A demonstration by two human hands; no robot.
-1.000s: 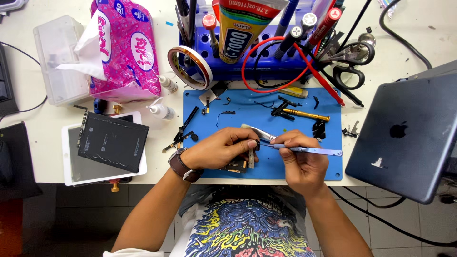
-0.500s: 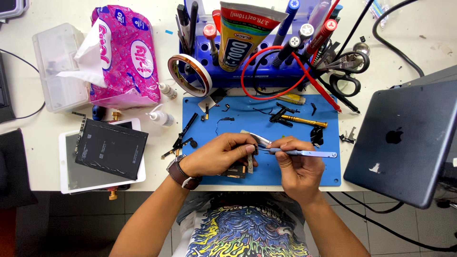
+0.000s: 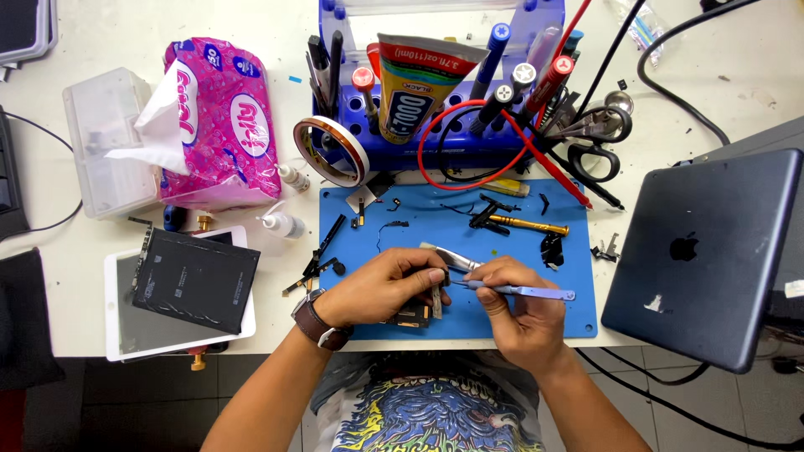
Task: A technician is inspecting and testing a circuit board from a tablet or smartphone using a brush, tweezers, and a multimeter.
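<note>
Hands worked a small part over the blue mat (image 3: 536,322).

Left hand (image 3: 381,289) pinched the part (image 3: 436,295) above the mat's near edge, steadying it; right hand (image 3: 519,322) gripped lilac tweezers (image 3: 523,291), tips meeting the part.

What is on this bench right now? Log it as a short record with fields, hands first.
left hand: pinches a small dark part over the blue mat
right hand: holds a light purple-handled tool, tip at the part
left of mat: white tablet with a black panel lying on it
right of mat: dark tablet, back side up
behind mat: blue tool rack, tape roll, pink tissue pack
</note>
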